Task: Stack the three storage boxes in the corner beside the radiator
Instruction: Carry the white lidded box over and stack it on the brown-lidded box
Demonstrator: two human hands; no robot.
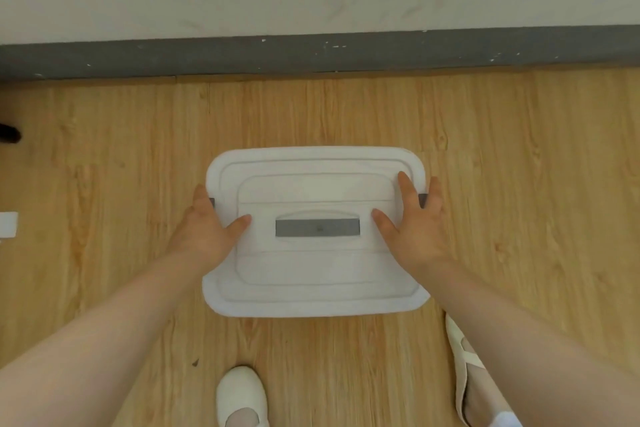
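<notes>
A white storage box [315, 270] with a lid and a grey handle in the middle of the lid is seen from straight above, over the wooden floor. My left hand [204, 225] grips its left side at a grey clip, thumb on the lid. My right hand [415, 222] grips the right side at the other grey clip, thumb and a finger on the lid. Only one box is in view. No radiator shows.
A white wall with a grey skirting board [311, 52] runs across the top. My two white shoes [242, 395] [464, 367] stand just behind the box. A small white object [7, 225] and a dark object [8, 133] sit at the left edge.
</notes>
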